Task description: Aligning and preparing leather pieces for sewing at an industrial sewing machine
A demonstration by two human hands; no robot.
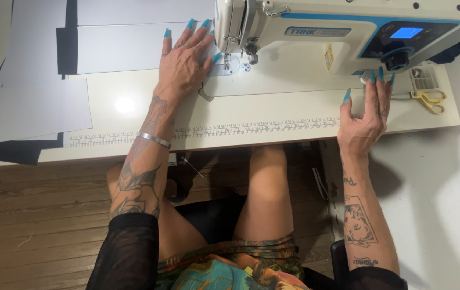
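A white sewing machine (316, 32) with blue trim stands on the cream table (251, 115). My left hand (184, 59) lies flat with fingers spread on a pale fabric piece (133, 48), just left of the needle and presser foot (228, 59). My right hand (367, 115) rests open on the table's front right, its fingertips reaching up toward the machine's base below the round dial (396, 60). Neither hand grips anything.
Yellow-handled scissors (429, 99) lie at the table's right end. Grey and black fabric panels (26, 107) cover the left side. A printed ruler strip (214, 130) runs along the front edge. My knees and the wooden floor (36, 225) show below.
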